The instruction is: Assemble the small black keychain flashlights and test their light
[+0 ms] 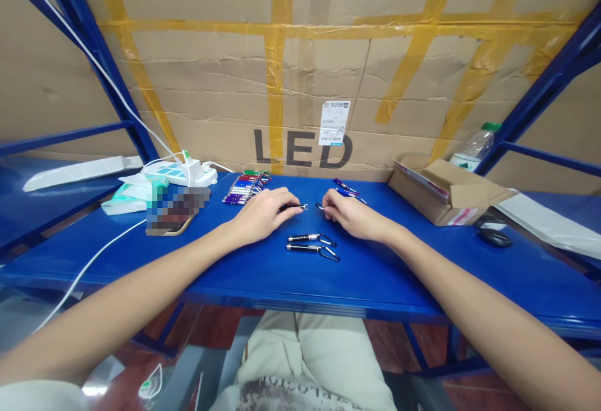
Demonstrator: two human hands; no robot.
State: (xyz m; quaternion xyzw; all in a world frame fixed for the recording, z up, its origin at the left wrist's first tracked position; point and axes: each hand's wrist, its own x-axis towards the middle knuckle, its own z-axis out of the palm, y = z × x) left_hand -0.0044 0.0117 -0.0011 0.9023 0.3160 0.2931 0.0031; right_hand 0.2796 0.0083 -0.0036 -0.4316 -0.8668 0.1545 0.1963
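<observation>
The left hand (263, 213) covers most of a small torch (295, 208), and a pixelated patch (177, 210) hides what lies beneath.

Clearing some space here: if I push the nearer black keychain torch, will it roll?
Probably light: the torch looks tiny beside the left hand. Its round barrel might roll on the smooth table, though its clip would likely stop it.

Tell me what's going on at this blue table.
A person sits at the blue table. The left hand holds a small black keychain torch low over the surface, and the right hand pinches a metal clip right by its end. Two black torches with clips lie just in front; a row of coloured ones lies behind the left hand.
</observation>
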